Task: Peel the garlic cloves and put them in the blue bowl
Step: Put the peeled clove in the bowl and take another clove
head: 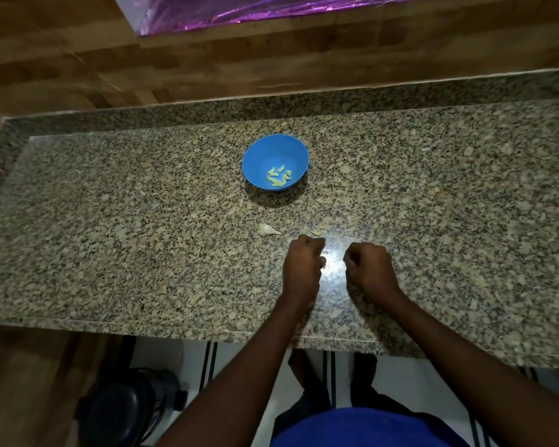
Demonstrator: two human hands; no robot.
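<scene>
A speckled granite counter [110, 221] fills the middle of the frame from the left edge to the right edge. Behind it, in the upper part, stands a wooden wall [62, 59], and at the top centre a shiny purple foil sheet [239, 11] lies on it. Below the front edge of the counter, in the lower left, a dark round container [126, 411] stands on the floor.

The two forearms come up from the bottom of the frame and meet over the near centre of the counter. The left hand [302, 266] has its fingers curled, and a small pale piece [322, 262] shows at its fingertips; I cannot tell if this is a clove or only skin. The right hand [370, 267] is also clenched, just beside the left one and not touching it, and whether it holds something I cannot tell.

The blue bowl [255, 156] stands above the hands, at the centre of the frame, well apart from them, and nothing lies between. Inside it, at the bottom, is a small heap of peeled garlic cloves [279, 177], pale yellow-green.

On the counter, to the upper left of the left hand, lies a white unpeeled garlic piece [268, 230]. A smaller pale scrap [317, 233] lies just above the knuckles of the left hand.
</scene>
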